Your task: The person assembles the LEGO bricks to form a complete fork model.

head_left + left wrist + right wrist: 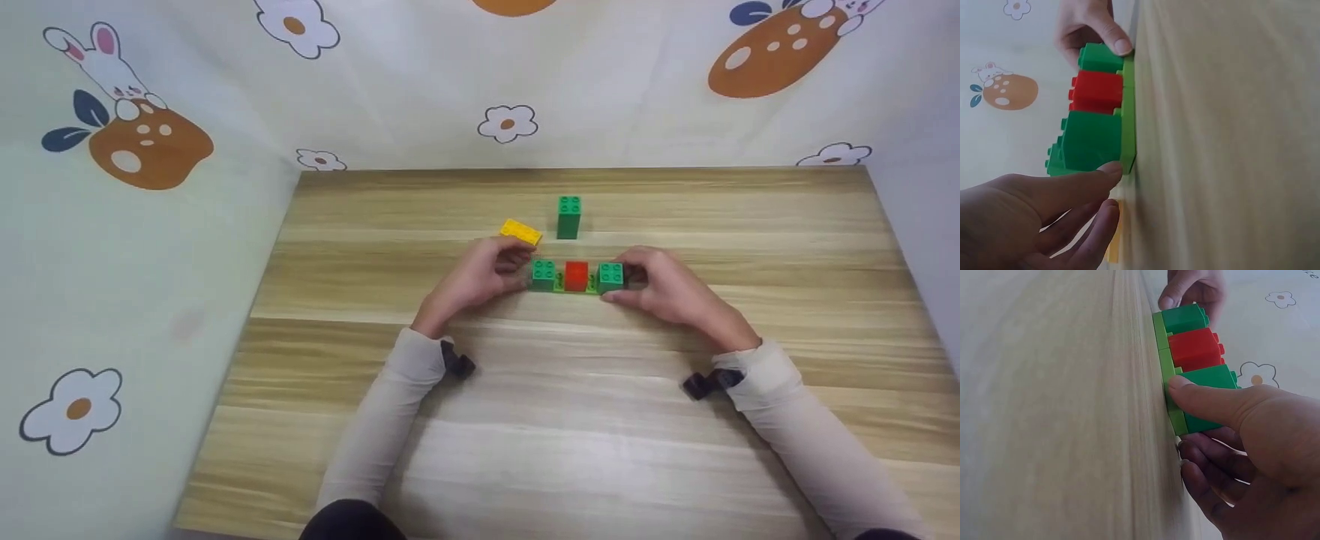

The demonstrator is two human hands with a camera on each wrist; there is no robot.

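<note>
Two dark green bricks, a left one (543, 275) and a right one (610, 277), stand on a long light green base (1129, 124). Between them sits a red brick (576, 276), with gaps on both sides. My right hand (660, 285) grips the right end, its thumb (1182, 382) on the front of the base and the other fingers behind. At the opposite end is my left hand (487, 274), its thumb tip right at the lower corner of the left green brick and its fingers loosely bent beside it.
Behind the row a tall green brick stack (569, 219) stands upright on the wooden table (555, 435). A yellow brick (520, 232) lies just beyond my left fingers. Patterned cloth (405, 82) rises along the table's back edge.
</note>
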